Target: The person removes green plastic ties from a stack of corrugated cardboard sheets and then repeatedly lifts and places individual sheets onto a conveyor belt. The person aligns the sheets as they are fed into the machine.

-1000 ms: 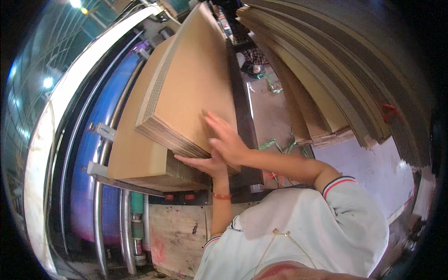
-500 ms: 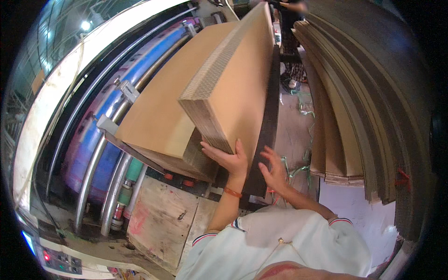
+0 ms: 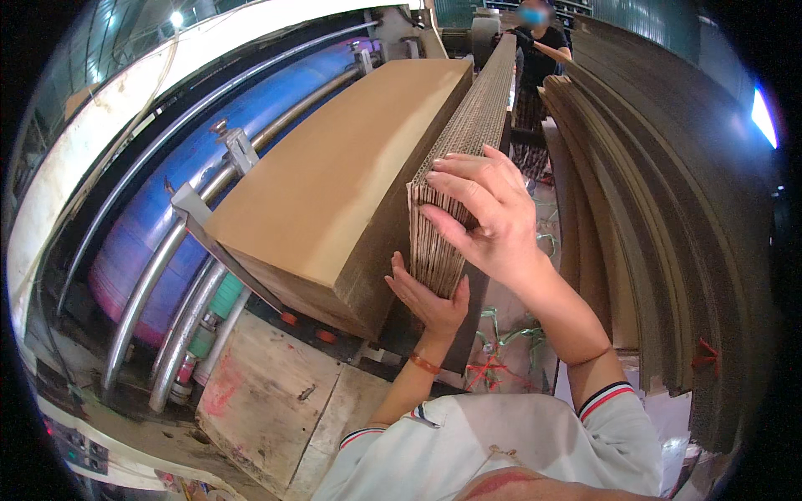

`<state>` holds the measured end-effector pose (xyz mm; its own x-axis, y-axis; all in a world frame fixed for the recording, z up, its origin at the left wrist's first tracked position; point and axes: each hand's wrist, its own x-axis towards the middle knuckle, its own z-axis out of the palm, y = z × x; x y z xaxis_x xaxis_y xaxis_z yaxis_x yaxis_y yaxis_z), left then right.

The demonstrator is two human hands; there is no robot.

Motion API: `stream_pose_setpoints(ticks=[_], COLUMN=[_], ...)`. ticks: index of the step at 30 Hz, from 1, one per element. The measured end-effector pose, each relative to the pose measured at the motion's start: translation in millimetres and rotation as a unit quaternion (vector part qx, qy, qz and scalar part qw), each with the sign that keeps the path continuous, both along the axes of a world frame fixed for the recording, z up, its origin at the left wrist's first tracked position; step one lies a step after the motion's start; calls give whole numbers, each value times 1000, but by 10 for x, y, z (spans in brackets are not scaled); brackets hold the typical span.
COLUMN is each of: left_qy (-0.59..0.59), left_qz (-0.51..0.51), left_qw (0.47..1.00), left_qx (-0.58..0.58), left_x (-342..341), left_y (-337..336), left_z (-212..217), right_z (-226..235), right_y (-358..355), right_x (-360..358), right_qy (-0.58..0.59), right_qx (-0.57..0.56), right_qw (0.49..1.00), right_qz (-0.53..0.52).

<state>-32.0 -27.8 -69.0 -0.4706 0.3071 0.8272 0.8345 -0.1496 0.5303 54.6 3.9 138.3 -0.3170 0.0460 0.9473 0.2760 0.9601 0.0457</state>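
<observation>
A bundle of corrugated cardboard sheets [image 3: 443, 225] stands on its long edge, its fluted edges facing up and its near end toward me. My left hand [image 3: 430, 307] cups the lower part of that near end, fingers on one side and thumb on the other. Over the top near corner, my right hand [image 3: 493, 213] curls its fingers, with its thumb against the end. Left of the bundle lies a flat stack of brown cardboard [image 3: 334, 167] on the machine's feed bed. The underside of the bundle is hidden.
A machine with a blue-purple roller [image 3: 180, 242] and metal bars runs along the left. Tall leaning cardboard stacks [image 3: 660, 184] line the right. A masked co-worker [image 3: 543, 50] stands at the bundle's far end. Green and red strapping [image 3: 493, 367] litters the floor; a worn board [image 3: 267, 401] lies nearby.
The bundle has come off the flat stack to the right and turned upright on edge. My right hand has risen from beside it onto its top corner; my left hand stays at the lower end.
</observation>
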Motion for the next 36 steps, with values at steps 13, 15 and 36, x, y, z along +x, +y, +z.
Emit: stream_pose_setpoints(ticks=[13, 15, 36], left_qy=[-39, -57, -36], left_qz=[-162, -166, 85], left_qw=[984, 981, 992], left_qx=[67, 79, 84], left_x=[-296, -411, -2199], left_y=[-93, -78, 55], left_z=[98, 107, 2327], right_z=[86, 88, 9], right_y=[-11, -10, -15], right_x=[27, 34, 324], right_qy=[-34, -41, -10], right_qx=[4, 0, 3], right_qw=[999, 999, 1000], right_qz=[0, -1, 4])
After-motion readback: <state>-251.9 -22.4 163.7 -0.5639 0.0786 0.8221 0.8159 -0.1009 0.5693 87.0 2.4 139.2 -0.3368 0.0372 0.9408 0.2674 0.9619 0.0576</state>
